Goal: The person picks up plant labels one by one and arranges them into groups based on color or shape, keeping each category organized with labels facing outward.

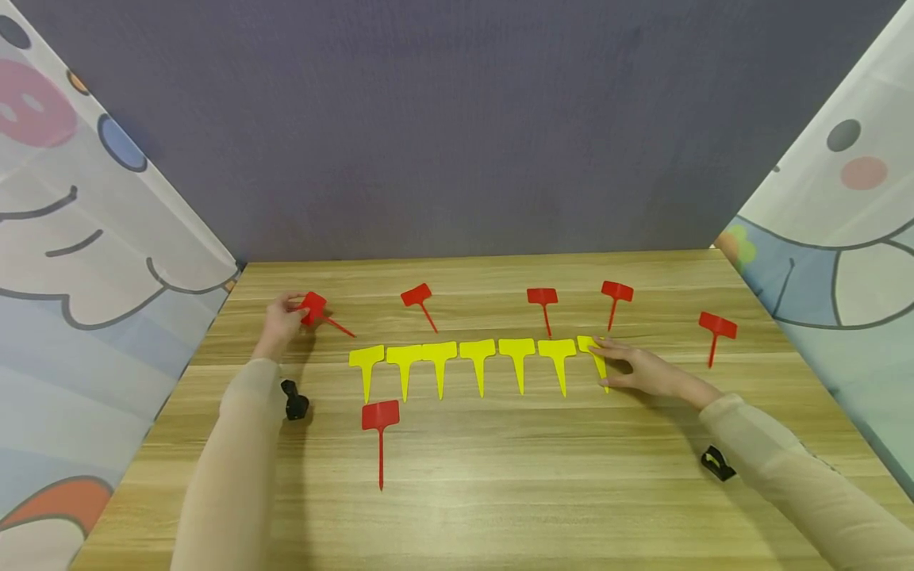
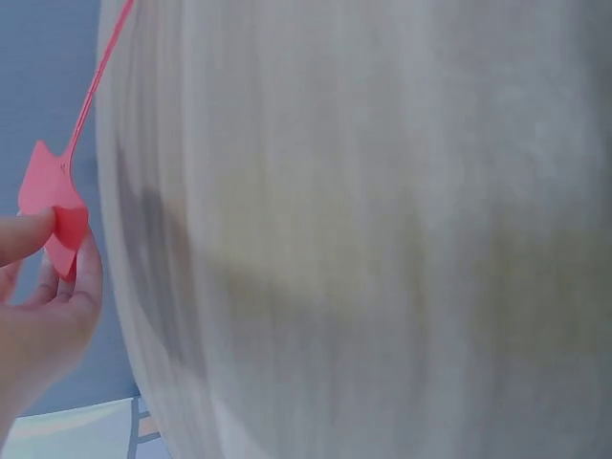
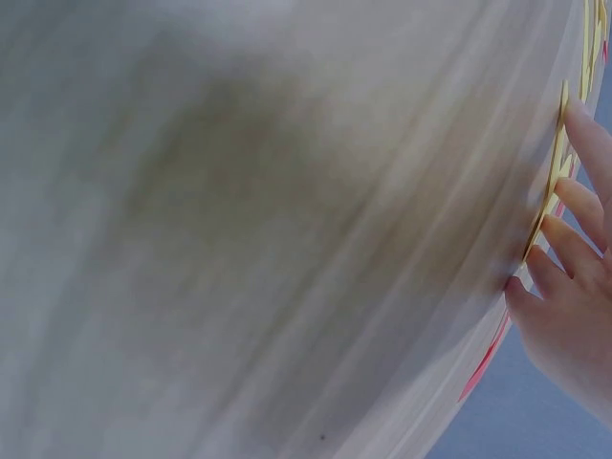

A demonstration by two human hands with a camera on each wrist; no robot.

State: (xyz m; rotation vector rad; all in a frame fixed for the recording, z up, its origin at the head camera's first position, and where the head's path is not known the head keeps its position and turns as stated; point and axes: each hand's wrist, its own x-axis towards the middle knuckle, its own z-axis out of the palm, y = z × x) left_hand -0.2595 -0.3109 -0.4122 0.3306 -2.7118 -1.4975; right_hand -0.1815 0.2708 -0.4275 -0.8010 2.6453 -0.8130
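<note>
At the table's back left, my left hand (image 1: 282, 319) pinches a red T-shaped plant label (image 1: 314, 308) by its head between thumb and fingers. In the left wrist view, the head of this red label (image 2: 55, 196) bends under the thumb and its thin stem points up. Several yellow plant labels (image 1: 481, 349) lie in a row across the middle, stems toward me. My right hand (image 1: 643, 371) rests with loosely spread fingers on the yellow label at the row's right end (image 1: 601, 365), partly covering it. The right wrist view shows those fingertips along the label's thin edge (image 3: 550, 191).
Behind the row lie red labels (image 1: 542, 296), with another red label (image 1: 717, 325) at the far right. One more red label (image 1: 381, 416) lies in front of the row's left end. Small black objects (image 1: 295, 400) sit by each forearm. A grey panel (image 1: 464, 135) closes off the back.
</note>
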